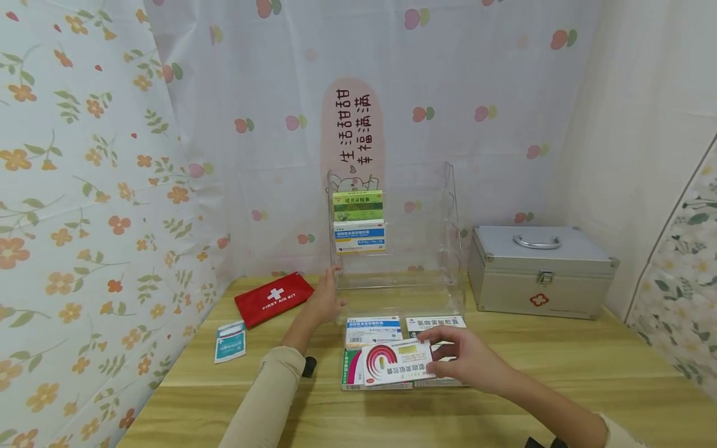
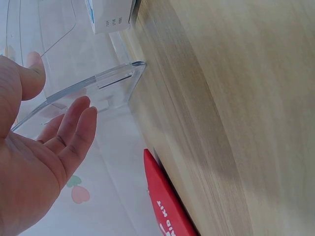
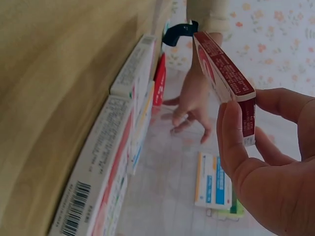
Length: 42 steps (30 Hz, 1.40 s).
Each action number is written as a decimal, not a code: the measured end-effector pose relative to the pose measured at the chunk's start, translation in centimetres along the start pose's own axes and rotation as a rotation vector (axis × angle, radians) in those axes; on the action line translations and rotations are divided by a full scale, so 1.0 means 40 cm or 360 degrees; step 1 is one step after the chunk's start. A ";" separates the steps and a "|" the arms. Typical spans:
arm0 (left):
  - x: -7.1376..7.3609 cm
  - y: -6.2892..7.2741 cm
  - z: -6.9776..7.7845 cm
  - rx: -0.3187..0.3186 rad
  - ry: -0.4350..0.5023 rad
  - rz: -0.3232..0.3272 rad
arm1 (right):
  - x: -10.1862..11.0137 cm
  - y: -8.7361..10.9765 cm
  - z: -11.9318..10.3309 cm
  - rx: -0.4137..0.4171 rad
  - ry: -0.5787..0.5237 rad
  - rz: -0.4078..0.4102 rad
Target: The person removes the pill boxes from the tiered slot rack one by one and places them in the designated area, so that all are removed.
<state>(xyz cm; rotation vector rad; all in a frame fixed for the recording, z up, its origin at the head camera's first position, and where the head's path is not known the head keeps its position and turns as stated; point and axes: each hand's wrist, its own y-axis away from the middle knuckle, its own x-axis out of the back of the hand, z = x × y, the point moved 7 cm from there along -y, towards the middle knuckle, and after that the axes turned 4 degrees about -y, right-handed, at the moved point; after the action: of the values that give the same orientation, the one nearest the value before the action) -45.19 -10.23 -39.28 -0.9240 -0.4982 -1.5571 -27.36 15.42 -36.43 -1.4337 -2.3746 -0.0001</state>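
Note:
My right hand [image 1: 470, 359] pinches a white and dark red medicine box [image 1: 396, 362] between thumb and fingers, tilted above other boxes on the table. In the right wrist view, the held box [image 3: 226, 73] shows its dark red edge. My left hand [image 1: 323, 300] is at the left side of a clear acrylic rack [image 1: 400, 283]. In the left wrist view, the rack's side panel [image 2: 93, 81] passes between the thumb and the loosely bent fingers; firm contact cannot be made out. A green box [image 1: 358, 206] and a blue and white box [image 1: 360, 238] stand on the rack's left.
Before the rack lie a blue and white box [image 1: 373, 328], a white box [image 1: 435, 322] and a green and pink box [image 1: 351, 370]. A red first aid pouch [image 1: 274, 298] and a teal packet [image 1: 230, 342] lie left. A silver metal case [image 1: 538, 280] stands right.

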 end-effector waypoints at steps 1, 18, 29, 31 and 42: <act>0.000 0.000 0.000 0.0001 0.0000 -0.0003 | -0.007 0.003 0.005 -0.0008 -0.0021 -0.0022; -0.001 0.001 0.000 0.0031 -0.0022 -0.0001 | -0.105 0.044 0.061 -0.0224 -0.0268 -0.0271; 0.002 0.002 0.002 0.0025 -0.0031 -0.0001 | -0.119 0.047 0.088 -0.0185 -0.0239 -0.0306; 0.002 0.002 0.002 0.0021 -0.0024 -0.0003 | -0.121 0.046 0.093 -0.0193 -0.0241 -0.0317; 0.000 0.000 -0.001 -0.0002 -0.0022 0.0016 | -0.132 0.035 0.120 -0.0348 -0.0137 -0.0265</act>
<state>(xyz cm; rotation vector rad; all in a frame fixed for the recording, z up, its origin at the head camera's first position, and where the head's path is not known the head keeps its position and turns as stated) -45.21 -10.25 -39.31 -0.9374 -0.5019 -1.5426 -25.45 12.46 -42.81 -1.3477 -2.6260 -0.2532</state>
